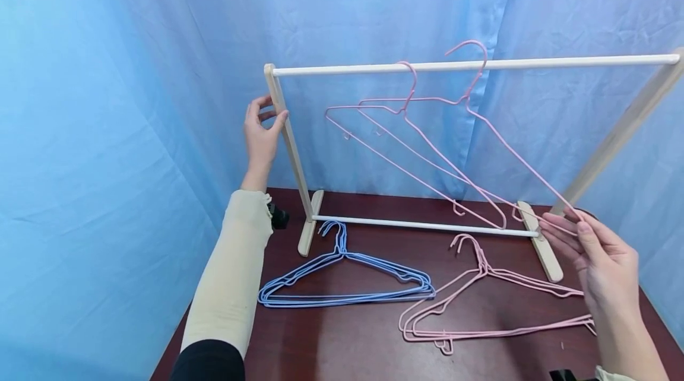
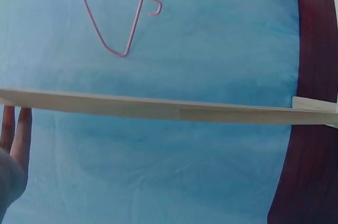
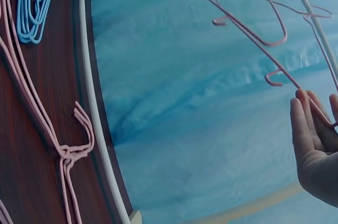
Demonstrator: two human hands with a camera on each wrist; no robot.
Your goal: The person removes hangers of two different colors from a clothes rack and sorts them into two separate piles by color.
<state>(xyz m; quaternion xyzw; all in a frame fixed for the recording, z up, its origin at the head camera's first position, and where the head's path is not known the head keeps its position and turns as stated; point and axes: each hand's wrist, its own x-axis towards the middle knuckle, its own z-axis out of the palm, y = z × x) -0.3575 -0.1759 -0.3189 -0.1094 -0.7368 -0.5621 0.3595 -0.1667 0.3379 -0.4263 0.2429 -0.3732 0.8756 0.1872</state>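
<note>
My left hand (image 1: 260,137) grips the left wooden post (image 1: 291,143) of a clothes rack, thumb on one side and fingers on the other. With my right hand (image 1: 606,259) I pinch the lower right corner of a pink clothes hanger (image 1: 518,158). Its hook rises above the white top rail (image 1: 342,69), the tip pointing left over it; whether it bears on the rail I cannot tell. Just left of it, a second pink hanger (image 1: 433,133) hangs from that rail. In the right wrist view, my fingers (image 3: 300,123) are at the held hanger's corner.
Several blue hangers (image 1: 347,301) lie stacked on the dark table (image 1: 342,345) before the rack. To their right lies a pile of pink hangers (image 1: 483,268), partly behind my right forearm. A white lower bar (image 1: 395,224) joins the rack's feet. Blue curtains (image 1: 107,102) surround the table.
</note>
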